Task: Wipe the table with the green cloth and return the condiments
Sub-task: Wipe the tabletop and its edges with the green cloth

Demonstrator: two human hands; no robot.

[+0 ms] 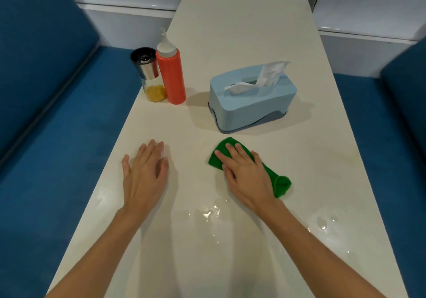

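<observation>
Right hand (244, 173) is flat, fingers straight and a bit spread, pressing down on the crumpled green cloth (280, 182). It's not gripping it, just palm on top. The hand covers the whole middle of the cloth, so all you get is a green bit poking out past the fingertips and a rolled end sticking out beside the wrist. No way to tell how it's folded underneath. Left hand (144, 175) is relaxed and flat too, palm down on the bare cream desk (230, 44), holding nothing. Both forearms run off the bottom of the shot.

There are wet shiny patches (212, 214) on the desk between the forearms and another toward the right edge. With the glare it's hard to see where they end.

Further out, a light blue plastic tissue box (251, 104) sits just beyond the right hand, with a white tissue (269, 74) sticking up from the slot. Back left by the desk edge stands a red squeeze bottle with a white nozzle cap (171, 78). Tight beside it is a glass shaker with a steel collar and black top (149, 74), with yellow stuff in the bottom that I can't identify. Blue upholstered bench seats (57, 159) on both sides are cut off by the frame.

The cloth is pinned under the right hand on the near half of the desk. It's near the tissue box but apart from it, and well apart from the left hand and both condiments.
</observation>
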